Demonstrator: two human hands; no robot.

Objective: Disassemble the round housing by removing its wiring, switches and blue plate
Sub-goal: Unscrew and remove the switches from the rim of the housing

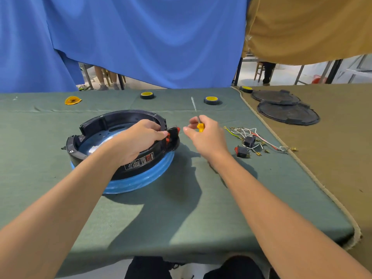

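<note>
A round black plastic housing [128, 114] sits left of centre in the frame on a surface covered in green cloth [181, 208], resting on a blue round plate [141, 179] whose edge shows below its near side. The left hand [136, 140] reaches over the housing's right rim, and its grip is closed around that rim, fingers curled inside and thumb on the outside. The thumb tip lies against the red rocker switches [168, 137] still seated in the housing's wall. Just right of it, apart from the housing, the right hand [207, 135] hovers above the cloth. Its grip holds a small yellow-handled screwdriver [200, 126], with the thin metal shaft pointing up and away toward the top of the frame. Further right on the green cloth lies a loose bundle of white, red and yellow-green wires [251, 133] with brass terminals, and two black rocker switches [242, 151] lie among them, the nearer one with a red face. Along the far edge stand two black tape rolls with yellow cores [147, 95], and an orange-yellow piece [72, 100] lies in the upper left. In the upper right, on an adjoining tan-covered surface [332, 158], lie two flat black round covers [287, 113], overlapping, with a third tape roll [246, 89] beside them.
</note>
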